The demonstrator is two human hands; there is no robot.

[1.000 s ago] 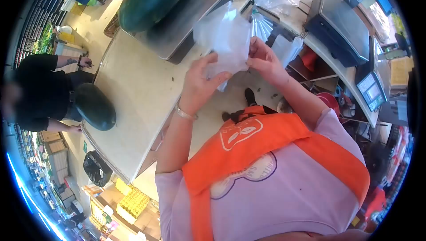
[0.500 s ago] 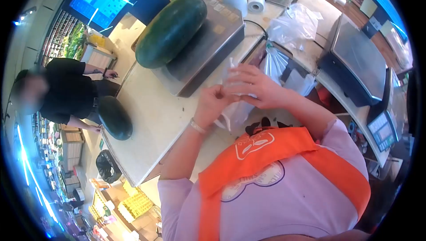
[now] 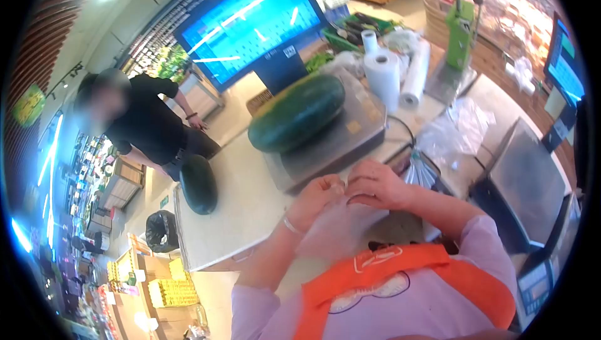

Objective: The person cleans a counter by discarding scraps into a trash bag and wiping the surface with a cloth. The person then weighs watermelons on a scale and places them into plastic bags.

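Both hands meet in front of my chest at a thin see-through plastic bag (image 3: pixel 338 230). My left hand (image 3: pixel 316 201), with a band at the wrist, pinches the bag's upper edge. Fingers of my right hand (image 3: pixel 377 185) are bent around the same edge, close beside the left. The bag hangs below them over the orange apron. Just beyond my hands, a large green watermelon (image 3: pixel 297 113) lies on the metal plate of a scale (image 3: pixel 325 158). A smaller dark watermelon (image 3: pixel 198 185) sits at the counter's left edge.
A person in black (image 3: pixel 153 118) stands across the counter (image 3: pixel 235 208). A monitor (image 3: pixel 256 24) rises behind the scale. Plastic bag rolls (image 3: pixel 382 80) and a green bag sealer (image 3: pixel 461 36) stand at the back. Loose bags (image 3: pixel 454 128) and another scale (image 3: pixel 526 183) are to the right.
The view has tilted up, bringing more of the monitor and shop into sight. My hands have drawn side by side at the bag's edge, and the bag hangs wider. The person across leans differently.
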